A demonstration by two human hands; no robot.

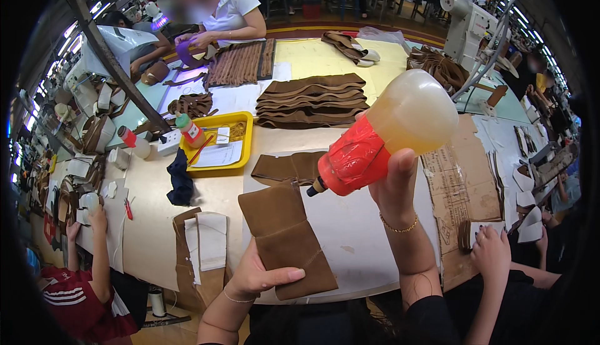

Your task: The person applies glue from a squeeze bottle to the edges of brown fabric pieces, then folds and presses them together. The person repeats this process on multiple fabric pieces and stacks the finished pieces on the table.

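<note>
My left hand (265, 276) grips a brown leather-like panel (287, 229) by its lower left edge, thumb on top. A crease or seam runs across the panel. My right hand (398, 189) is wrapped around a squeeze bottle (420, 112), translucent with pale yellowish liquid and red tape around its neck. The bottle is tipped, its dark nozzle pointing down and left, just off the panel's upper right corner. Most of my right fingers are hidden behind the bottle. Beyond the panel, another brown piece (287, 168) lies on the white sheet (369, 245).
A yellow tray (249, 148) holds a red bottle with a green cap, paper and rubber bands. Stacked brown strips (312, 101) lie further back. Brown and white pieces (209, 245) lie at left, cardboard (459, 201) at right. Co-workers sit around the table, one hand (490, 254) close at right.
</note>
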